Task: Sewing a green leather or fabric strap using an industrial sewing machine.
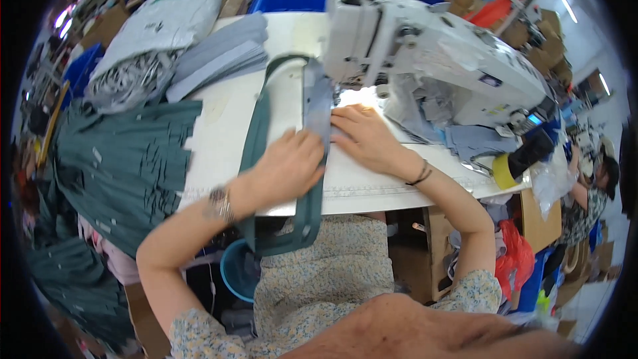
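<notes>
Nearest camera: wearer's bare skin (pixel 392 326), across the lower edge.
Worktable: white tabletop (pixel 216 153), its edge curving in front of the wearer's lap.
Machine: white sewing machine (pixel 452 53) on the tabletop, head end at centre, body running off to the right; bright light under the head.
Left pile: dark green cut pieces (pixel 126 166), heaped and hanging over the table's left side.
Clothing: pale patterned skirt (pixel 325 252), below the table edge.
Upper left: white sack (pixel 166 20), bundled strips at its mouth, just beside grey-blue cut pieces (pixel 219 60) in a fanned stack.
Work in hand: long green band (pixel 252 139), looped, from near the machine head down over the table edge to the lap.
Strip: blue-grey strip (pixel 316 100), lengthwise along the band's right side, upper end near the needle area.
Left hand: left hand (pixel 289 163) blurred, fingers bent over the band and strip; cannot tell if clenched on cloth or just pressing.
Right hand: right hand (pixel 369 136) palm down by the machine head, fingertips at the strip's right edge; pinch or press, cannot tell.
Lower right: red plastic bag (pixel 512 259), under table level.
Right end: yellow-and-black cylinder (pixel 505 171), near the table edge.
Wrists: metal watch (pixel 220 204) on left, thin dark band (pixel 421 171) on right.
</notes>
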`<action>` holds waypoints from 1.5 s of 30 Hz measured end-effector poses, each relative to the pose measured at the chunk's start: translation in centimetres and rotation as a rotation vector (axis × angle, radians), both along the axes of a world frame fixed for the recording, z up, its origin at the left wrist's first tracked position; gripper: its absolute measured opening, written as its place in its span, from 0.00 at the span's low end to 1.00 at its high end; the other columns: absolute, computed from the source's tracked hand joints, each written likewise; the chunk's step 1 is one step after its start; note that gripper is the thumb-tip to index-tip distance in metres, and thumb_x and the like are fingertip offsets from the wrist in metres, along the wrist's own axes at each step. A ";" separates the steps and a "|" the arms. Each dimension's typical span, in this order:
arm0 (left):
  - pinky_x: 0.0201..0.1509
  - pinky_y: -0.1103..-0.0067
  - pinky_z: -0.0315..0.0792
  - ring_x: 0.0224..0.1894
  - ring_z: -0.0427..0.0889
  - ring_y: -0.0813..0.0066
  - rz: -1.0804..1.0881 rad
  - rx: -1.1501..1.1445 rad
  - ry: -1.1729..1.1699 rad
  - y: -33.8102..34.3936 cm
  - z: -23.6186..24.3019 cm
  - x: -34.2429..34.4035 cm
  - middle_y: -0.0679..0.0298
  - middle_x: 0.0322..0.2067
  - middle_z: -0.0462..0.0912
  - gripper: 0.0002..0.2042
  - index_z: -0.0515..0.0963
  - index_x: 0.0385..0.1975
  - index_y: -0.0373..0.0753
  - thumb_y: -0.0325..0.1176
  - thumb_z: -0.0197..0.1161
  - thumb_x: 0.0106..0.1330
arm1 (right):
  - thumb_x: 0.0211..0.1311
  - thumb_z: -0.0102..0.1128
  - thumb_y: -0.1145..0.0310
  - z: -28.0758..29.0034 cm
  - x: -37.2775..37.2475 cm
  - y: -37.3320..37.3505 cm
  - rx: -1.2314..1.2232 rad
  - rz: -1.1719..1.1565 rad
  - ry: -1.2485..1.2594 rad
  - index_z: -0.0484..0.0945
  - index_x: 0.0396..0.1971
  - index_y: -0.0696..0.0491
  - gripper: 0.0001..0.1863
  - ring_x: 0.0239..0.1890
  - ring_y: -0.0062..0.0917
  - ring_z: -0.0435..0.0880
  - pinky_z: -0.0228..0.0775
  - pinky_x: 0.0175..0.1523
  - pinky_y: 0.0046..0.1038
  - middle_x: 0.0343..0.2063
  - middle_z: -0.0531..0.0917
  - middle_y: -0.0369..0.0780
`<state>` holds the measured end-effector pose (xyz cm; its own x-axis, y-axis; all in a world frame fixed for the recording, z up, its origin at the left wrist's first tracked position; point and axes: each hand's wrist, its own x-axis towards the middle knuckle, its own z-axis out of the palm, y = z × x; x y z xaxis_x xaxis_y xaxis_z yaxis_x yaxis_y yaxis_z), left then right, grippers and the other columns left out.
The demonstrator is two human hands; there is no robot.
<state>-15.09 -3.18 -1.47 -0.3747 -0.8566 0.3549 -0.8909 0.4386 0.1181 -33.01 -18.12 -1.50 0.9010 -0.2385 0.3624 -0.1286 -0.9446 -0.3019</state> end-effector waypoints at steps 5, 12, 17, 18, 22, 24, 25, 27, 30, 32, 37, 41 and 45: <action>0.63 0.64 0.70 0.56 0.77 0.51 -0.106 -0.042 0.037 3.4 0.1 -4.0 0.46 0.48 0.78 0.20 0.76 0.47 0.27 0.30 0.66 0.55 | 0.68 0.54 0.68 1.4 7.6 2.4 0.693 0.108 -0.011 0.71 0.60 0.58 0.22 0.50 0.36 0.80 0.71 0.55 0.35 0.49 0.80 0.47; 0.72 0.53 0.57 0.69 0.66 0.56 -0.163 0.165 -0.020 3.8 -0.2 -0.7 0.52 0.62 0.71 0.25 0.71 0.59 0.32 0.29 0.60 0.59 | 0.47 0.58 0.84 9.9 0.7 4.2 0.134 0.196 -0.448 0.79 0.51 0.54 0.26 0.36 0.37 0.78 0.69 0.41 0.33 0.32 0.75 0.43; 0.78 0.51 0.44 0.75 0.56 0.66 -0.032 0.074 -0.643 1.3 1.7 6.4 0.71 0.69 0.66 0.22 0.68 0.65 0.51 0.31 0.48 0.71 | 0.42 0.71 0.73 4.9 -10.0 3.5 -0.007 -0.143 -0.214 0.79 0.39 0.54 0.19 0.39 0.39 0.77 0.69 0.43 0.37 0.32 0.76 0.42; 0.78 0.51 0.45 0.75 0.57 0.67 -0.066 -0.166 -1.089 0.1 2.4 7.2 0.68 0.69 0.67 0.24 0.65 0.67 0.50 0.33 0.49 0.70 | 0.41 0.72 0.69 3.5 -10.8 4.7 -0.024 -0.126 -0.203 0.79 0.35 0.54 0.17 0.38 0.39 0.76 0.68 0.44 0.38 0.32 0.76 0.42; 0.77 0.52 0.48 0.73 0.60 0.63 -0.114 -0.017 -0.702 -2.8 2.3 5.4 0.64 0.67 0.68 0.24 0.68 0.64 0.40 0.30 0.54 0.66 | 0.41 0.72 0.61 0.8 -11.2 10.3 -0.236 0.081 -0.071 0.74 0.25 0.52 0.16 0.36 0.35 0.75 0.69 0.49 0.34 0.28 0.72 0.39; 0.76 0.53 0.53 0.70 0.65 0.61 -0.153 -0.082 -0.643 -2.5 1.6 3.3 0.63 0.66 0.69 0.22 0.72 0.61 0.37 0.28 0.55 0.64 | 0.46 0.66 0.65 0.7 -10.9 12.8 -0.199 0.256 -0.034 0.75 0.24 0.53 0.10 0.35 0.31 0.76 0.70 0.50 0.32 0.28 0.73 0.38; 0.74 0.54 0.56 0.68 0.67 0.60 -0.136 -0.053 -0.504 -2.3 1.6 1.8 0.62 0.65 0.70 0.22 0.73 0.60 0.37 0.28 0.56 0.64 | 0.46 0.66 0.65 -0.3 -10.8 13.8 -0.176 0.260 -0.046 0.75 0.24 0.53 0.10 0.35 0.31 0.76 0.70 0.50 0.32 0.28 0.73 0.38; 0.67 0.58 0.65 0.63 0.72 0.56 -0.133 -0.105 -0.280 -2.1 0.8 1.4 0.57 0.63 0.73 0.19 0.76 0.56 0.35 0.26 0.56 0.64 | 0.47 0.61 0.68 -1.8 -10.2 15.2 -0.239 0.497 0.073 0.76 0.24 0.55 0.07 0.35 0.27 0.77 0.71 0.50 0.31 0.27 0.74 0.37; 0.65 0.60 0.66 0.62 0.74 0.55 -0.072 0.007 0.079 -1.3 -1.1 1.7 0.55 0.61 0.75 0.20 0.75 0.56 0.34 0.24 0.57 0.63 | 0.44 0.59 0.70 -1.8 -8.9 14.0 -0.233 0.561 -0.010 0.77 0.25 0.56 0.08 0.34 0.26 0.77 0.71 0.48 0.30 0.25 0.74 0.36; 0.65 0.60 0.66 0.61 0.74 0.55 -0.067 -0.028 0.074 -1.3 -1.0 1.6 0.53 0.59 0.75 0.20 0.75 0.56 0.33 0.26 0.60 0.62 | 0.44 0.59 0.69 -0.8 -7.7 12.2 -0.220 0.538 -0.078 0.76 0.24 0.55 0.07 0.33 0.26 0.77 0.72 0.47 0.28 0.24 0.74 0.36; 0.67 0.59 0.62 0.60 0.73 0.54 -0.025 -0.036 -0.098 -2.5 -0.3 0.7 0.51 0.55 0.76 0.24 0.74 0.54 0.30 0.37 0.65 0.60 | 0.44 0.64 0.70 2.0 -3.9 4.8 -0.233 0.351 -0.171 0.76 0.27 0.54 0.09 0.33 0.29 0.78 0.74 0.47 0.30 0.25 0.75 0.37; 0.67 0.59 0.61 0.60 0.73 0.54 0.000 -0.099 -0.136 -4.1 -0.5 0.6 0.51 0.53 0.77 0.24 0.74 0.53 0.29 0.39 0.65 0.60 | 0.47 0.67 0.70 1.4 -1.8 0.2 -0.192 0.224 -0.173 0.78 0.25 0.56 0.08 0.40 0.32 0.81 0.73 0.49 0.33 0.31 0.80 0.38; 0.62 0.62 0.68 0.55 0.77 0.52 0.022 -0.131 -0.072 -6.1 -0.8 0.9 0.50 0.52 0.77 0.24 0.74 0.51 0.30 0.39 0.67 0.60 | 0.52 0.67 0.71 0.1 -1.4 -1.3 -0.185 0.187 -0.150 0.80 0.28 0.57 0.07 0.43 0.31 0.81 0.72 0.51 0.33 0.34 0.82 0.37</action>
<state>-14.21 -9.26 -2.25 -0.3847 -0.8129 0.4371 -0.9046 0.4263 -0.0034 -34.42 -19.45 -1.35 0.8559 0.0094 0.5170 0.0863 -0.9884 -0.1250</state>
